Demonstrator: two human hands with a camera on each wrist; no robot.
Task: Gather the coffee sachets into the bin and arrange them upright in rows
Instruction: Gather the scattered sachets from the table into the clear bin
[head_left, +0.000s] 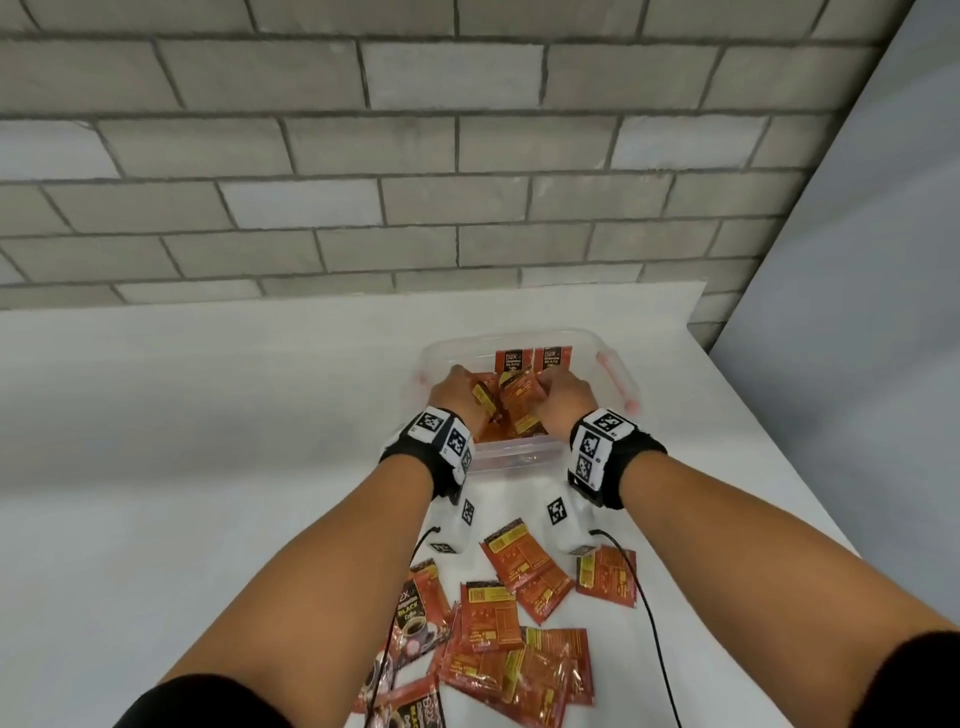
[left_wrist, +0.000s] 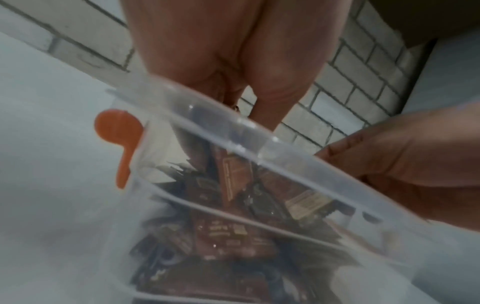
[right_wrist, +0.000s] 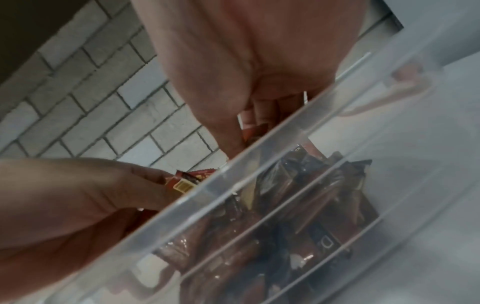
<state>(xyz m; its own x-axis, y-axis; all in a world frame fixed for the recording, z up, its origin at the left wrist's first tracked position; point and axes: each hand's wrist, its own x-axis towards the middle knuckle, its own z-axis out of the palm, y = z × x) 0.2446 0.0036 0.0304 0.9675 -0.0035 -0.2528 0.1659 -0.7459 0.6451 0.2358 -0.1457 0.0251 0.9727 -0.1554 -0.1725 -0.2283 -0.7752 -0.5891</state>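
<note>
Your left hand (head_left: 460, 397) and right hand (head_left: 563, 400) were both down inside the clear bin (head_left: 597, 345), fingers clamped on a bunch of coffee sachets (head_left: 514, 402) | two sachets (head_left: 532, 359) stood upright at its far wall | loose sachets (head_left: 511, 639) and cables lay under your forearms | white worktop (head_left: 182, 441), grey brick wall (head_left: 363, 156) behind.

Bin (head_left: 615, 387) sits on the tabletop (head_left: 208, 467) toward the far right, near the brick wall (head_left: 363, 156) behind it. Inside the bin, two upright sachets (head_left: 532, 359) stand side by side against the far wall, with the left hand (head_left: 460, 395) and right hand (head_left: 563, 400) in front of them, holding a sachet bundle (head_left: 511, 408) between them. Loose sachets (head_left: 509, 639) lie overlapping on the tabletop on the near side of the bin, between the forearms.
</note>
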